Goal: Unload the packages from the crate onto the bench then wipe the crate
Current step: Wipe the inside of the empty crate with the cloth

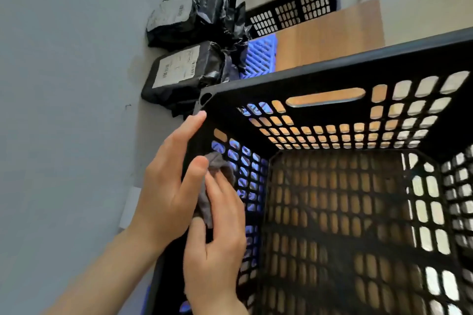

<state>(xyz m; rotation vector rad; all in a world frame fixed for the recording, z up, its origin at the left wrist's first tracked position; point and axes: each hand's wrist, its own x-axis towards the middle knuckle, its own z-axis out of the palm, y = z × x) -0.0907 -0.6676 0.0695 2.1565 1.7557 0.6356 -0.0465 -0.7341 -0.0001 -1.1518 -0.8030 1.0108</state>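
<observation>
The unloading looks finished, in my judgement: the black crate (332, 77) holds no packages, and the wiping step is now in hand.

Nearest, the right hand (217, 245) holds a small grey cloth (220, 163) against the inner side of the crate's left wall. Its fingers (217, 192) lie almost straight on the cloth and the thumb comes under it, so the cloth is pinched between them.

Just beside it, the left hand (166, 186) clasps the same wall near the rim. Its fingers run nearly straight along the outer side, up to the far left corner, and the thumb is on the inner side, touching the cloth.

Beyond that corner lie two black wrapped packages with white labels, the nearer package (184, 71) and the farther package (184, 18), beside a blue plastic grid (261, 56). The wooden bench (332, 33) shows behind the crate; whether the packages rest on its wood, I cannot tell. A second black crate (294, 7) stands farther back.

The next move, I think, calls for sliding the cloth along the wall while the left hand keeps the crate steady.
</observation>
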